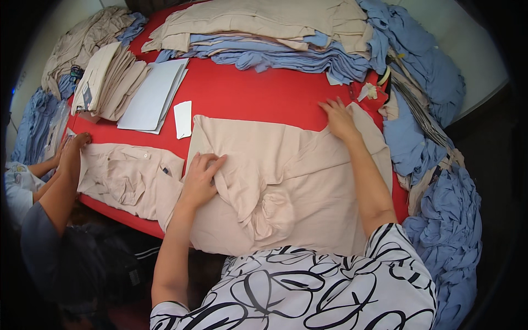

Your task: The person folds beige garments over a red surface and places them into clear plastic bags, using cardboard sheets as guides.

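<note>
A beige cloth garment [324,187] is spread over the near side of the red table, in front of me. One of its parts lies folded across it, ending in a gathered, bunched piece [273,213] near the middle. My left hand [201,179] rests on the garment's left side, palm down with the fingers somewhat bent and apart. At the far right edge my right hand [340,118] has its fingers spread, partly on the cloth and partly over the red surface. Neither hand is visibly gripping anything.
Left of me, a co-worker's hand [74,144] touches another beige garment [129,175]. Beyond lie a white card [183,120], white sheets [151,96] and folded beige garments [107,82]. Beige and blue stacks [264,25] line the far side of the red table [247,93]; blue garments [445,220] heap at right.
</note>
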A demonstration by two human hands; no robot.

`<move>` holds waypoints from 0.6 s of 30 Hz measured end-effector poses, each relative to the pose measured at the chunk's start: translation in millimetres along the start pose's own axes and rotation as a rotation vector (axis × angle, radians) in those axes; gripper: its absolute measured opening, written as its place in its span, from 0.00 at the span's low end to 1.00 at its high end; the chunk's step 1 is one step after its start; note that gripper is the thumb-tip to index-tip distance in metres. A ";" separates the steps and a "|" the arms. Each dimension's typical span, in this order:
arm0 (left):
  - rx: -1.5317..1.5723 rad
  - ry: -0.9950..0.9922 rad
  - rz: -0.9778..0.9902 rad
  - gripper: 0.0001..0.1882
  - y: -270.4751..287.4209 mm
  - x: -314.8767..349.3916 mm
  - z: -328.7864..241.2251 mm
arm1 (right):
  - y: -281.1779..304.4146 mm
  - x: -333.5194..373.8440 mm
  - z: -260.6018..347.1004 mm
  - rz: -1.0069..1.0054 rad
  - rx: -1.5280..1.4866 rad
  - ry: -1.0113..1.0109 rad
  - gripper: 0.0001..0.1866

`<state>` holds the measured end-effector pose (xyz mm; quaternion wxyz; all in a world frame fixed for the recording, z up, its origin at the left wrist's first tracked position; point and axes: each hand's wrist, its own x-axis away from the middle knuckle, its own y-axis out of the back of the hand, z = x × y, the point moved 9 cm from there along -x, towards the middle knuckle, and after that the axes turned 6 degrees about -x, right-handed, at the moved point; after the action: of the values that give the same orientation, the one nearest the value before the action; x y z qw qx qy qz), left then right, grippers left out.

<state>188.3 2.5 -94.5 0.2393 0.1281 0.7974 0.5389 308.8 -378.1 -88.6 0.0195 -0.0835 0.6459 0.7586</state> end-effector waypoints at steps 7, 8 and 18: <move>-0.096 0.023 -0.106 0.30 5.2 15.2 11.0 | 72.6 137.3 -78.1 -0.187 0.277 -0.127 0.11; -0.134 -0.007 -0.121 0.30 7.7 15.9 8.8 | 80.7 166.3 -88.9 -0.118 0.301 -0.246 0.11; -0.027 -0.129 0.205 0.43 -7.2 -27.7 8.9 | 15.2 183.2 -118.4 -0.418 -0.056 -0.357 0.20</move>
<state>216.9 -6.0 -97.1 0.2354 0.2402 0.7557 0.5620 138.3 -511.3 -119.7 0.2869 -0.0802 0.5796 0.7585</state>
